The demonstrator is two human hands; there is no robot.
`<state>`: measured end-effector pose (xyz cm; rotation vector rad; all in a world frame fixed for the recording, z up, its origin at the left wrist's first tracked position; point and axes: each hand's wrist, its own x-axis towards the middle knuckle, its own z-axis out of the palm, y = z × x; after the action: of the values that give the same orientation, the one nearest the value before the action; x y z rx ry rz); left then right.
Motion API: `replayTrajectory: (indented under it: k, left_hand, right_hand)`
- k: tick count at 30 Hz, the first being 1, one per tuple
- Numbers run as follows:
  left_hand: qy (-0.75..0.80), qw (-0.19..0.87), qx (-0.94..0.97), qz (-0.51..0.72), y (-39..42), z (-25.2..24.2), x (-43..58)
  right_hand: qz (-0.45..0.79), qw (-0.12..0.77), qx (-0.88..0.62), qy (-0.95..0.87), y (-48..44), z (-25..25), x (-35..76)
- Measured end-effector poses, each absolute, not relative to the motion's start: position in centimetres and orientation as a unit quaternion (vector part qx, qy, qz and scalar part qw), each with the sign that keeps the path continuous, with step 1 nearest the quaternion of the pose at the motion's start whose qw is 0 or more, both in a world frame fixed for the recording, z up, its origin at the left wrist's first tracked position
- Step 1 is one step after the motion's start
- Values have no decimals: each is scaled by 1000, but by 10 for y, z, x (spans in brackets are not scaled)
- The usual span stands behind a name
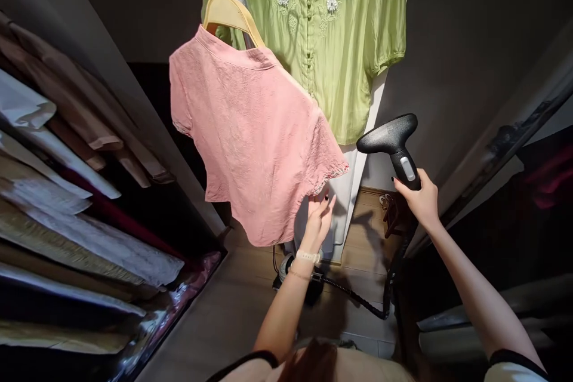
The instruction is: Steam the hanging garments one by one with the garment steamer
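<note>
A pink short-sleeved blouse [250,137] hangs from a yellowish hanger [230,11], turned at an angle with its sleeve hem toward me. Just under that lace-trimmed hem is my left hand [320,218], fingers stretched up and apart; some fingertips pass behind the cloth, so I cannot tell how firmly they touch it. My right hand [418,194] grips the handle of a black garment steamer head [389,137], held upright to the right of the blouse and apart from it. Behind hangs a green blouse [340,59] with white flower trim.
A white board [353,191] stands behind the garments. The steamer's black hose [358,298] loops over the floor from the base [286,265]. Hanging clothes [67,191] line the left side. A small dark red stool [394,215] stands at the back right.
</note>
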<state>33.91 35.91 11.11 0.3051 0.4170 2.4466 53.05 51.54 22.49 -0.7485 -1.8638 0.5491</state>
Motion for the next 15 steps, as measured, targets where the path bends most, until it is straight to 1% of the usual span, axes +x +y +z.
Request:
replayTrajectory:
  k: [2,5,9,13,15]
  left_hand:
    - [152,296,131,934,380,142,347]
    - [142,319,99,932,392,166,359]
    - [146,343,71,925,393,174,375]
    - [159,323,79,929,401,180,388]
    - [184,297,77,934,408,182,394]
  right_hand:
    - [231,509,-307,-770,508,229,537]
    - [234,521,-304,-762,498,237,547]
    - [186,534,-312,-763,488,248,563]
    - [131,526,-312,-780,476,256,570]
    - [114,519,-307,-789,468,258,569]
